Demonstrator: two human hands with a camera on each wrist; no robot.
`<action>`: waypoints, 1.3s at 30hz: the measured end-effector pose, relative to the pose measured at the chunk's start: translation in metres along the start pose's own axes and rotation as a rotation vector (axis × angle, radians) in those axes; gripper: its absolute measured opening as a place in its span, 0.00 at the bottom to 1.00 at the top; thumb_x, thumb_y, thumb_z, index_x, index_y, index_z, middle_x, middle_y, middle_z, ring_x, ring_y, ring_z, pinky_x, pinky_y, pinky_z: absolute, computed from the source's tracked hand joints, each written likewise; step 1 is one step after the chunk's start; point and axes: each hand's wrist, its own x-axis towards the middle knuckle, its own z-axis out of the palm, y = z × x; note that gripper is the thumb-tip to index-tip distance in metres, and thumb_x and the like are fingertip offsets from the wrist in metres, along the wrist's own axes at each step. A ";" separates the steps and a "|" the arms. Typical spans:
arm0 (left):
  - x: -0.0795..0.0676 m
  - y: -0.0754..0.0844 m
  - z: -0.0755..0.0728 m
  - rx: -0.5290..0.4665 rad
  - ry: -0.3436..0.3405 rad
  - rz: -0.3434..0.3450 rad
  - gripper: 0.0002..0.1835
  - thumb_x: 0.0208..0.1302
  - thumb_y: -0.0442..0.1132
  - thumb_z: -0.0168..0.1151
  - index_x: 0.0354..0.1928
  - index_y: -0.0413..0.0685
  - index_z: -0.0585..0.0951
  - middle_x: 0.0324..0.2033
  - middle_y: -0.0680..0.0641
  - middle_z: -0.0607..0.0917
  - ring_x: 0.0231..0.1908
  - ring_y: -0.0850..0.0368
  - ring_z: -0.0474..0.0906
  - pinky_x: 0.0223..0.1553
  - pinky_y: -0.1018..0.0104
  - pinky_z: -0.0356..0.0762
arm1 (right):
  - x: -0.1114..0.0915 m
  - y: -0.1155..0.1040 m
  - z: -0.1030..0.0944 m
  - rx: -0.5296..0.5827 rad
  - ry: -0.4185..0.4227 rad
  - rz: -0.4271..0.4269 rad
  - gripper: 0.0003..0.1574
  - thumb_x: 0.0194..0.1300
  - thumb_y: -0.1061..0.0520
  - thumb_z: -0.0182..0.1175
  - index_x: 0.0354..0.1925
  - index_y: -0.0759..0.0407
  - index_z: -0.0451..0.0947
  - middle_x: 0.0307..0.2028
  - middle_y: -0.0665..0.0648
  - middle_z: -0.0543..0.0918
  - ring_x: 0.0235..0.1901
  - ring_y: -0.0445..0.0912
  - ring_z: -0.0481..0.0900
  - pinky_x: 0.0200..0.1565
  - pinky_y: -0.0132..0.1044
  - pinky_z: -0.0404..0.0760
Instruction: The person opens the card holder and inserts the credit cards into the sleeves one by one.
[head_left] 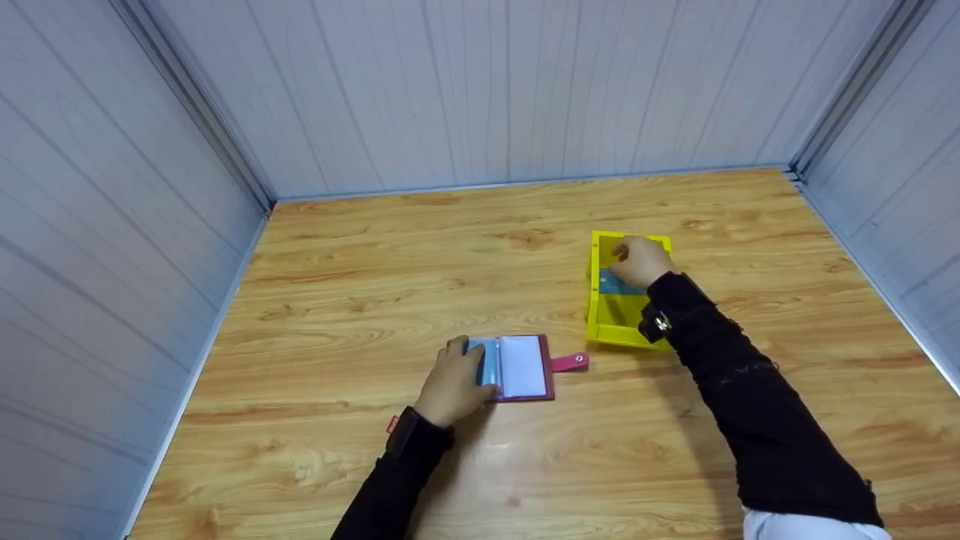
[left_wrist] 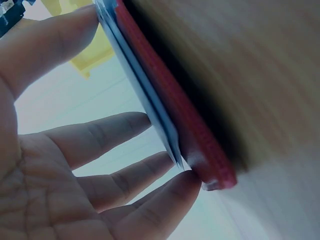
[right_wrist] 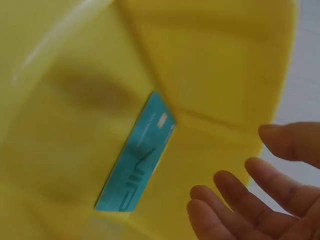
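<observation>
An opened card holder [head_left: 523,366] with a dark red cover, clear sleeves and a pink snap strap [head_left: 570,361] lies on the table. My left hand [head_left: 453,384] rests on its left side. Seen from the left wrist, thumb and fairly straight fingertips touch the sleeves and edge of the red cover [left_wrist: 175,100]. Over a yellow bin [head_left: 628,335] is my right hand [head_left: 642,261], its fingers loosely bent and holding nothing. Inside that bin lies a teal VIP card [right_wrist: 137,155] with a chip, apart from the fingers of the right hand [right_wrist: 265,200] in the right wrist view.
The wood-grain table [head_left: 360,285] is bordered by white panel walls [head_left: 480,90] at the back, left and right. The yellow bin has raised sides and stands right of and behind the card holder.
</observation>
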 end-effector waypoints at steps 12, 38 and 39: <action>0.001 -0.001 0.002 0.002 0.012 0.012 0.39 0.54 0.45 0.72 0.65 0.34 0.71 0.68 0.29 0.65 0.66 0.32 0.63 0.64 0.43 0.68 | 0.014 -0.003 0.007 -0.307 -0.101 0.040 0.27 0.62 0.61 0.55 0.59 0.72 0.73 0.57 0.72 0.78 0.54 0.63 0.77 0.56 0.55 0.75; 0.002 0.000 0.002 0.013 0.015 0.008 0.38 0.54 0.45 0.73 0.65 0.34 0.72 0.67 0.30 0.66 0.65 0.33 0.65 0.64 0.44 0.68 | 0.019 -0.010 0.022 -0.601 -0.162 0.013 0.08 0.63 0.65 0.52 0.32 0.67 0.78 0.39 0.67 0.83 0.35 0.54 0.74 0.49 0.54 0.79; 0.001 0.000 0.002 0.016 0.017 0.013 0.38 0.54 0.45 0.73 0.64 0.34 0.72 0.67 0.30 0.67 0.65 0.33 0.65 0.63 0.44 0.68 | 0.019 -0.010 0.022 -0.603 -0.160 0.009 0.09 0.63 0.65 0.51 0.34 0.68 0.79 0.40 0.67 0.84 0.36 0.54 0.76 0.49 0.55 0.79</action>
